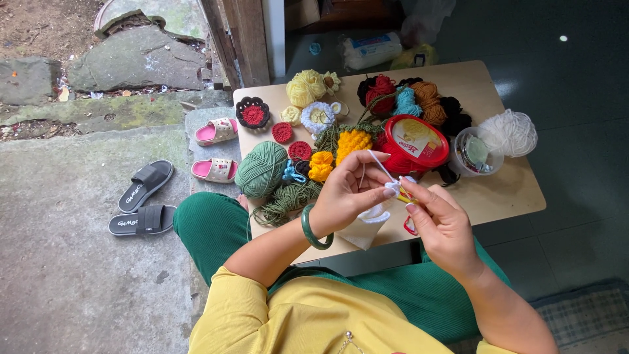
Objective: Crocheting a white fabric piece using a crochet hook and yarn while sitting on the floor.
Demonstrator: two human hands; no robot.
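Note:
My left hand (350, 193), with a green bangle (313, 229) on the wrist, pinches a small white crochet piece (368, 226), and a white yarn strand (378, 162) loops over its fingers. My right hand (442, 219) grips a yellow-handled crochet hook (405, 195) whose tip meets the white piece between both hands. The white strand's far end is hard to follow; a white yarn ball (511, 133) lies at the table's right side.
The low wooden table (504, 190) carries a green yarn ball (261, 169), loose green yarn, crocheted flowers in red, yellow and orange, a red-lidded tub (414, 144), a clear cup (475, 154) and several coloured yarn balls. Red scissors handle (410, 226) pokes out. Slippers lie left on concrete.

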